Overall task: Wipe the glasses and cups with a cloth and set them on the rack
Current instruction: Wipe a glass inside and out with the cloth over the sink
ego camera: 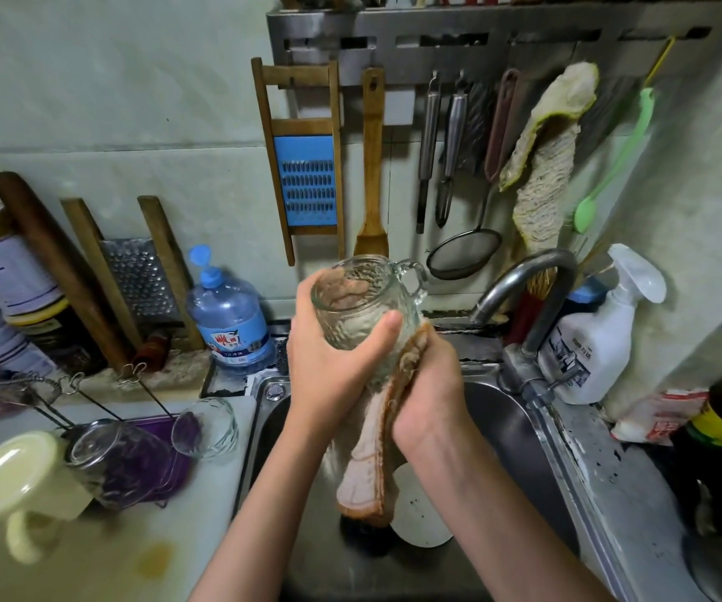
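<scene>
- The steel sink (500,423) lies directly under the work. Keeping the wipe over the basin seems wise, since a slipped glass would have less far to fall there than past the counter edge.
- The purple rack (155,460) sits on the counter to the left, with a clear tumbler (205,423) and a cream mug (16,484) already tipped on or beside it. The open spot for the next piece looks tight.
- The glass mug (363,297) is held tilted above the sink, mouth toward the camera, and part of the cloth shows inside it.
- The brownish cloth (372,467) hangs folded from the mug's base down toward the basin. Bunching it shorter would likely give firmer contact.
- The left hand (329,367) wraps round the mug's body, thumb across the front. It should turn the mug while the cloth stays put.
- The right hand (433,384) grips the cloth against the mug's underside.
- The handle (413,275) points away and probably needs its own pass.
</scene>
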Demonstrator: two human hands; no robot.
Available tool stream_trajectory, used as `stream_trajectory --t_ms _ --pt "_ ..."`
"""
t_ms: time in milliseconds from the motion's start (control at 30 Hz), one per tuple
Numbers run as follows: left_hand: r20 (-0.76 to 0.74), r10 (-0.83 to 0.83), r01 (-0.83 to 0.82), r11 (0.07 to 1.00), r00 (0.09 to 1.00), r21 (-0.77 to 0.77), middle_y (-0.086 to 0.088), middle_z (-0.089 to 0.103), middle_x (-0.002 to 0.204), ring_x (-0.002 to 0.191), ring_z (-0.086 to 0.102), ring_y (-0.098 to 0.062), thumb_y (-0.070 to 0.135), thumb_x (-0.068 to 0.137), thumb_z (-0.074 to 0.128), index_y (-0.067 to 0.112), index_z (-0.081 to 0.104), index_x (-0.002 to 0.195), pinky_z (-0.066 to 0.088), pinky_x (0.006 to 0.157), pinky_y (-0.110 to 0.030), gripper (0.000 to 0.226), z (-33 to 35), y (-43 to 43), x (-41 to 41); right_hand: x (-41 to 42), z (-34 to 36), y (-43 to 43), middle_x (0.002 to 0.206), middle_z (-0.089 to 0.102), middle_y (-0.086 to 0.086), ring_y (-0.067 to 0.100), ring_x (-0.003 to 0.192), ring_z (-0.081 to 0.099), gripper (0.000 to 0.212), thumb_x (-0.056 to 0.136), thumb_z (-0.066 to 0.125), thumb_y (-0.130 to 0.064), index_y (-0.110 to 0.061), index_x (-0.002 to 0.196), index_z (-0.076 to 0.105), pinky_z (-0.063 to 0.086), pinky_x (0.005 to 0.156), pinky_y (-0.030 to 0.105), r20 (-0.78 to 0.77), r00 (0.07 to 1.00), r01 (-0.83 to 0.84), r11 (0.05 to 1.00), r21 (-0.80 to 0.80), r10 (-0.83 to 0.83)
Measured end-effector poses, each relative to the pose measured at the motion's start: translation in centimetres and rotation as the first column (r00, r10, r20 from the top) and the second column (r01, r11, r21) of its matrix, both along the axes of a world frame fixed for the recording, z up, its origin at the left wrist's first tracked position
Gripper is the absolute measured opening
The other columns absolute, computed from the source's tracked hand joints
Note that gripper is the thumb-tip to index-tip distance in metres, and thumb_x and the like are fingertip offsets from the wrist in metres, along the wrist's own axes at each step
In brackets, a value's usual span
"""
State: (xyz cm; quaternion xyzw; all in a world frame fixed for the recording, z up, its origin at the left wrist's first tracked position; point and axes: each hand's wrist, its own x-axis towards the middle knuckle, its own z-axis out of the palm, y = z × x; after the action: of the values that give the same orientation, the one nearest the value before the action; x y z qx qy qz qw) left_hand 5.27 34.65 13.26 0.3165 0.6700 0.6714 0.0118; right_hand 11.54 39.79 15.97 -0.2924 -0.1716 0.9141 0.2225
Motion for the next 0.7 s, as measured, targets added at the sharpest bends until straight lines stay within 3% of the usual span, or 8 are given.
stream_trajectory --t_ms 100,233,367,500,533,600,700 --pt "-0.086 0.011 -0.016 0.998 0.996 -0.068 0.018 0.063 0.11 0.109 0.06 -0.005 0.058 0.063 0.073 0.039 0.047 0.116 0.047 0.1 -0.034 0.062 0.1 -0.2 -0.5 0.6 0.1 0.3 0.097 0.072 0.021 0.034 0.092 0.066 0.055 0.1 0.036 -0.045 -0.002 0.111 0.069 0.051 0.083 0.044 0.047 0.998 -0.031 0.999 -0.024 0.032" --pt "-0.004 -0.035 0.035 0.999 0.999 -0.015 0.014 0.064 0.107 0.1 0.062 0.004 0.051 0.062 0.074 0.021 0.05 0.121 0.045 0.085 -0.01 0.071 0.4 -1.1 -1.1 2.4 0.1 0.8 0.103 0.07 0.026 0.038 0.098 0.066 0.048 0.097 0.046 -0.038 0.002 0.107 0.069 0.048 0.093 0.052 0.066 0.992 -0.105 0.994 0.013 0.104" --pt "0.008 -0.054 0.054 0.998 0.999 0.02 0.006 0.065 0.112 0.105 0.063 -0.006 0.046 0.063 0.075 0.016 0.051 0.123 0.049 0.091 -0.02 0.071 0.5 -2.6 -1.3 3.6 0.5 3.3 0.08 0.075 0.012 0.023 0.072 0.073 0.033 0.1 0.046 -0.026 -0.006 0.088 0.068 0.053 0.088 0.044 -0.01 0.996 0.089 0.984 0.152 -0.089" --pt "-0.078 -0.116 0.11 0.992 0.99 -0.068 0.016 0.066 0.107 0.103 0.063 0.0 0.043 0.058 0.077 0.024 0.052 0.118 0.046 0.089 -0.013 0.068 0.6 -3.1 0.2 2.8 1.7 4.2 0.102 0.074 0.01 0.025 0.097 0.07 0.037 0.1 0.045 -0.034 -0.011 0.104 0.073 0.046 0.101 0.048 -0.132 0.987 0.136 0.917 0.374 -0.093" --pt "-0.107 -0.12 0.11 0.989 0.987 -0.095 0.021 0.065 0.107 0.103 0.062 0.002 0.045 0.056 0.076 0.028 0.052 0.117 0.045 0.088 -0.012 0.067 0.7 -3.0 0.5 2.5 1.4 3.9 0.103 0.074 0.01 0.025 0.099 0.069 0.037 0.099 0.045 -0.034 -0.012 0.106 0.073 0.045 0.102 0.049 -0.12 0.992 0.102 0.862 0.497 -0.048" --pt "-0.163 -0.113 0.089 0.985 0.98 -0.147 0.029 0.06 0.109 0.102 0.061 0.005 0.048 0.053 0.076 0.036 0.05 0.114 0.045 0.088 -0.011 0.068 0.9 -3.0 0.6 2.3 0.4 2.7 0.106 0.072 0.009 0.023 0.103 0.067 0.037 0.098 0.04 -0.031 -0.011 0.107 0.069 0.049 0.098 0.044 -0.064 0.998 0.04 0.649 0.76 0.014" --pt "-0.195 -0.107 0.069 0.978 0.975 -0.195 0.03 0.061 0.11 0.103 0.059 0.009 0.051 0.05 0.077 0.042 0.049 0.112 0.044 0.088 -0.009 0.069 1.0 -3.2 0.4 2.6 -0.9 1.5 0.095 0.067 0.013 0.023 0.092 0.065 0.034 0.1 0.036 -0.031 -0.013 0.102 0.064 0.052 0.086 0.039 -0.055 0.999 0.051 0.356 0.933 0.0"
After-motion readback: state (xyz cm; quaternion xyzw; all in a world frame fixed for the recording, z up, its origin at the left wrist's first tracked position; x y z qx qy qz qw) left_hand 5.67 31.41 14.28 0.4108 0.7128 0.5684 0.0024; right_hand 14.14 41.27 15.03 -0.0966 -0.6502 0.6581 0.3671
